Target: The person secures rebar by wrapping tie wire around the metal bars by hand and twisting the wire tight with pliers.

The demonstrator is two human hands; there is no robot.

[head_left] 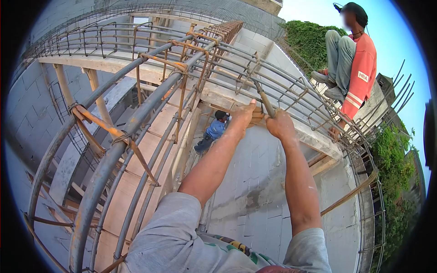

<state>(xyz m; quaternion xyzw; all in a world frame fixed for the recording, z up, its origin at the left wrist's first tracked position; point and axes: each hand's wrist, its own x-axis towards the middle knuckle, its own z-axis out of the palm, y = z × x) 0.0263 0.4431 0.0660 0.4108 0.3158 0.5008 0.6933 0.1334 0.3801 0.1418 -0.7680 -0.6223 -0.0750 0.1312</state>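
Note:
My right hand [281, 124] is closed round the brown handle of a tool [266, 101]. Its dark metal tip points up and away, reaching the bars of a rebar cage [277, 75]; the exact kind of tool cannot be made out. Just left of it is my left hand [243, 117], thumb raised and fingers stretched toward the right hand. Those fingers lie near the tool's handle and the wooden formwork board [296, 129] under the cage. Nothing can be seen held in the left hand.
A person in a red sweater [362, 68] squats at the right, one hand on the bars. Below, a person in blue [215, 129] is seen beyond the formwork. Thick rebar [123, 123] runs along my left. Block walls [248, 182] drop away beneath; upright bars [403, 93] protrude at right.

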